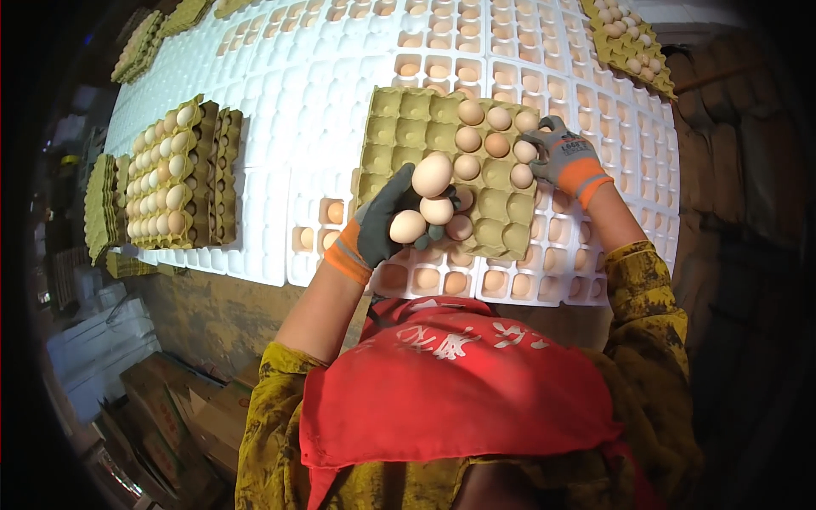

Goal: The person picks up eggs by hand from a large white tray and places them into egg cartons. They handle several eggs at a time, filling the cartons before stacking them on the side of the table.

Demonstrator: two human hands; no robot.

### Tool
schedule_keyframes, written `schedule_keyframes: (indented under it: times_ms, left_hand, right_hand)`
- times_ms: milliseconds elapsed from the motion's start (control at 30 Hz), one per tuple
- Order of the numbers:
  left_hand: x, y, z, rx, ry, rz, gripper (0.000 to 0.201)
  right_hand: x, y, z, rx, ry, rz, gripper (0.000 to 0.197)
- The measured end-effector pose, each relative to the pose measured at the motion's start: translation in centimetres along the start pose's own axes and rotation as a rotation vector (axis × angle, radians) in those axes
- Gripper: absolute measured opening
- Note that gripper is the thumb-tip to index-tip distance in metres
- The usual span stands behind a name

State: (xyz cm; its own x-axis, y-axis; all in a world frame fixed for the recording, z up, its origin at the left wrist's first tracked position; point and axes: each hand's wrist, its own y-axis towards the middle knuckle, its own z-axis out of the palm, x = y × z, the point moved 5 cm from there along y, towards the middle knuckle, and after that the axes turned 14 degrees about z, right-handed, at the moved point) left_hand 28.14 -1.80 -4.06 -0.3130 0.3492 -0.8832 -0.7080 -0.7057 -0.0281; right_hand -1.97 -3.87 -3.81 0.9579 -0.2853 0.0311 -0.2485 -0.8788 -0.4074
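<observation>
My left hand [384, 223], in a dark grey glove with an orange cuff, is closed around several eggs, among them a large pale egg [433, 174]. It hovers over the left part of an olive-coloured pulp egg tray [399, 127]. More eggs sit in that tray's right half, such as a browner egg [496, 144]. At the tray's right edge, my gloved right hand [568, 157] has its fingers bent around an egg [525, 151] in the tray; its fingertips are partly hidden.
Beneath the pulp tray spread white moulded trays [331, 102], many cups on the right filled with eggs. A stack of egg-filled pulp trays [161, 178] stands at left, another pulp tray with eggs [629, 42] at far right. Cardboard boxes [183, 399] lie below the table's left.
</observation>
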Motion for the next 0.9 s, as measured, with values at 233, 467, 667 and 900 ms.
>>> schedule_keyframes:
  times_ms: [233, 467, 667, 900]
  left_hand:
    - [-2.4, -5.3, -8.3, -0.208, -0.180, -0.081, 0.045]
    - [-3.7, -12.6, -19.6, -0.513, -0.297, -0.140, 0.052]
    - [-4.1, -16.1, -24.9, -0.654, 0.043, -0.086, 0.049]
    - [-7.1, -13.7, -24.5, -0.590, 0.895, 0.128, 0.038]
  right_hand:
    - [-2.2, -1.6, 1.0, 0.249, 0.992, 0.339, 0.046]
    - [14.3, -7.4, 0.1, 0.021, 1.531, -0.208, 0.039]
    - [25.0, -6.3, 0.0, 0.195, 1.109, -0.623, 0.031]
    - [33.9, -3.2, 2.8, 0.087, 0.483, -0.262, 0.045]
